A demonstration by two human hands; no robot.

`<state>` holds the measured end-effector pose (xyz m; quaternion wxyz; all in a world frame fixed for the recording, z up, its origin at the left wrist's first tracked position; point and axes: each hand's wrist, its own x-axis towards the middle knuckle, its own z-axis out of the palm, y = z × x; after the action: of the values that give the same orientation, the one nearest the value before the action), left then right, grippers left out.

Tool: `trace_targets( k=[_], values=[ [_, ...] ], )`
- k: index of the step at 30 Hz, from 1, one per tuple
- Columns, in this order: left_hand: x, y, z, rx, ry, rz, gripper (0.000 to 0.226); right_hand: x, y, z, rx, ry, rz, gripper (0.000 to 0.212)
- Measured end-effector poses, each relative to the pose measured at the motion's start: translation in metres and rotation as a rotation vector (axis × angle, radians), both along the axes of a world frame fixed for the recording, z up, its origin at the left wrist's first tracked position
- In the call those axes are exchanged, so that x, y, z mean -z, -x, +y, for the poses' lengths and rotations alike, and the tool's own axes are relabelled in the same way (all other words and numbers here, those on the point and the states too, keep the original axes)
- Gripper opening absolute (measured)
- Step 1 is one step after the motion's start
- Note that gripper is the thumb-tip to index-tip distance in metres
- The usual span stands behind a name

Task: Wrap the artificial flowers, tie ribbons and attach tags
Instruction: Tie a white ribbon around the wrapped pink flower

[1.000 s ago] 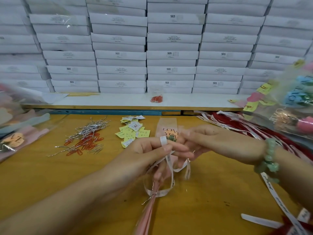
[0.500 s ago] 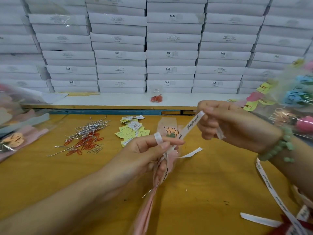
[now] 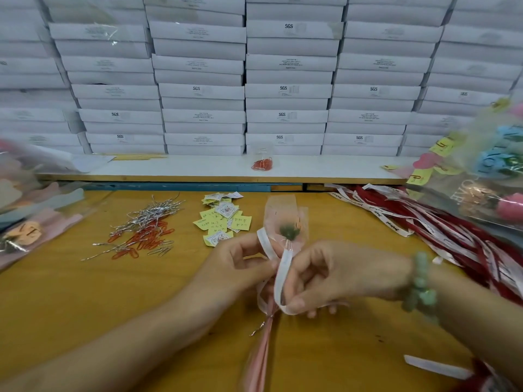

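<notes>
Head view: yellow table (image 3: 70, 301) before stacked white boxes (image 3: 288, 63), left hand (image 3: 237, 267) and right hand (image 3: 345, 275) pinching ribbon (image 3: 281, 275)

One wide-angle camera on my head looks forward and down, close over the yellow wooden table (image 3: 70, 306), facing stacked white cardboard boxes (image 3: 288, 91).

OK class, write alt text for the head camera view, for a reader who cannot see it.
A left hand and right hand pinch a white ribbon at the stem of a wrapped artificial flower over a wooden table. Yellow tags, paper clips and spare ribbons lie beyond, before stacked white boxes.
</notes>
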<state>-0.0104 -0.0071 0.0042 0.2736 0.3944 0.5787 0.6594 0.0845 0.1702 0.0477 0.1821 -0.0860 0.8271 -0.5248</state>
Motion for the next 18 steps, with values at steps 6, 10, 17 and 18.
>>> trace_targets(
  k=[6,10,17,18],
  values=[
    [0.009,0.004,0.001,-0.118,-0.016,-0.004,0.021,0.037,0.002,-0.022,0.378,0.023,0.265,0.038],
    [0.009,0.004,0.001,-0.071,-0.003,0.016,0.02,0.044,0.003,-0.023,0.456,0.022,0.422,0.033],
    [0.007,0.004,-0.001,-0.074,-0.019,0.0,0.019,0.045,0.005,-0.022,0.466,-0.154,0.626,0.019],
    [0.007,0.004,-0.002,-0.068,-0.021,-0.001,0.019,0.045,0.005,-0.021,0.46,-0.133,0.618,0.017]
  ],
)
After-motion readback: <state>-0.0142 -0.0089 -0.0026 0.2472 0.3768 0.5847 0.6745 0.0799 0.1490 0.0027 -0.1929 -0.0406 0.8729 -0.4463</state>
